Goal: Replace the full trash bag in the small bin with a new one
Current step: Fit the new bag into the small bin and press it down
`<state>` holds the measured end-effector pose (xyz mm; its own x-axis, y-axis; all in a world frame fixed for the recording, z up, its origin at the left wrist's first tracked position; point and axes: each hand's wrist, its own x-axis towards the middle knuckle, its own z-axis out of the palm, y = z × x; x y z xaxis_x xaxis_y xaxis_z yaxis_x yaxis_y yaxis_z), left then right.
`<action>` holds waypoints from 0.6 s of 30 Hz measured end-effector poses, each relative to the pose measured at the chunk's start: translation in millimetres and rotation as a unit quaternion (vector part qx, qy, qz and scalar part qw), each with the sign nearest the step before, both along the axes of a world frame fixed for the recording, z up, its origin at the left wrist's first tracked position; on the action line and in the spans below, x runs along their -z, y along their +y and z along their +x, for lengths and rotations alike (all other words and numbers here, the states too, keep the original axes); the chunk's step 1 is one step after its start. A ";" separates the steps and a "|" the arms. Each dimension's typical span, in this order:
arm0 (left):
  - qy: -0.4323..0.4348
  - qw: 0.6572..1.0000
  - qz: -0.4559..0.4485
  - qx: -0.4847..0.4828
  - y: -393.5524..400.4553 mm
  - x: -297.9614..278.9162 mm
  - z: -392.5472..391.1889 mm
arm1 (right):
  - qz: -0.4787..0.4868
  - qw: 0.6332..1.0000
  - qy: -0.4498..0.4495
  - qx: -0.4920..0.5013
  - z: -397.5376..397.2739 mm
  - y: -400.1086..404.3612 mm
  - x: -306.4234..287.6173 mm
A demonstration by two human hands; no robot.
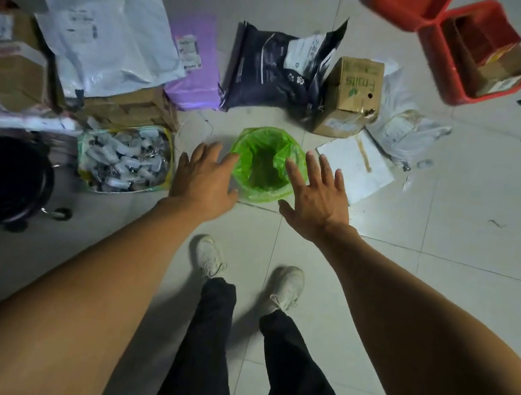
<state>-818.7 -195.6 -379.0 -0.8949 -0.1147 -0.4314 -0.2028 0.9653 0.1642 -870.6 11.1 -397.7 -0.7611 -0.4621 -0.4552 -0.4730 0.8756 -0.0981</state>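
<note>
The person's two bare forearms are reaching forward and down over the white sneakers (pixel 247 273) on the tiled floor (pixel 409 293). The left hand (pixel 204 177) and the right hand (pixel 316 197) are both spreading flat, fingers straight, holding nothing. They are flanking the small bin with its green trash bag (pixel 266 163), which is standing upright between them, just ahead. Both hands seem equally near to the rim; whether they are touching it, I cannot tell.

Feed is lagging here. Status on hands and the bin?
Left hand open, right hand open, either side of the bin rim. Green bag lines the bin, nothing gripped. Parcels crowd the floor behind; approach unobstructed.
</note>
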 end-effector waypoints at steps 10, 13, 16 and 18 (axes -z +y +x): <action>-0.011 1.000 0.023 0.008 -68.0 120.0 -24.3 | 0.026 0.999 -0.030 0.012 -25.5 -63.6 116.2; -0.017 0.999 0.037 0.006 -67.1 155.8 -41.0 | 0.014 0.999 -0.044 0.012 -32.7 -70.6 154.7; -0.019 0.999 0.043 0.012 -61.1 197.2 -55.7 | -0.002 0.998 -0.064 0.009 -42.4 -71.6 198.5; -0.019 0.999 0.045 0.004 -56.6 225.0 -63.5 | -0.002 0.997 -0.074 -0.002 -51.2 -72.4 231.1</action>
<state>-882.2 -252.2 -604.0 -0.8785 -0.0680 -0.4730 -0.2037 0.9487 0.2419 -921.8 -61.3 -628.7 -0.6840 -0.4667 -0.5607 -0.4567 0.8733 -0.1697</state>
